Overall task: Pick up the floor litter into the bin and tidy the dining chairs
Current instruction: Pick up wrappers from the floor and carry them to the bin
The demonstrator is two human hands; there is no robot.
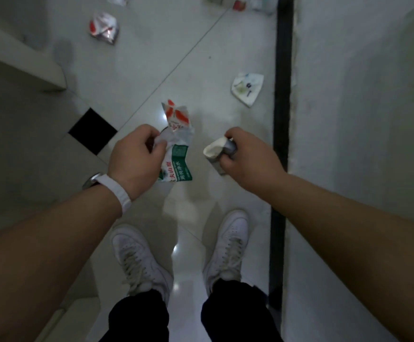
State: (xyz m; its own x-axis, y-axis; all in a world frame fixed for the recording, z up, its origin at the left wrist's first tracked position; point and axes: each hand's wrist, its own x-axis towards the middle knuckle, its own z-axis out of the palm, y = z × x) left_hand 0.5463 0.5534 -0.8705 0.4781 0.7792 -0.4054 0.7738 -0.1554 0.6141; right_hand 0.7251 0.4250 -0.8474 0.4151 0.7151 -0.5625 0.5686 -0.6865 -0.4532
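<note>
My left hand (137,156) grips a bundle of wrappers (176,144): a red-and-white packet on top and a green-and-white label hanging below. My right hand (245,156) holds a crumpled white and grey wad (217,150) in curled fingers. Both hands hover above the pale tiled floor (151,65), just ahead of my white shoes. Loose litter lies on the floor: a white printed wrapper (247,88) ahead to the right, a red-and-silver packet (104,27) far left, and more scraps (247,2) at the top edge. No bin or chairs are in view.
A white wall (361,119) with a dark skirting strip (282,95) runs along the right. A pale ledge or furniture edge (23,62) juts in from the left. A black inset tile (93,130) sits left of my hands.
</note>
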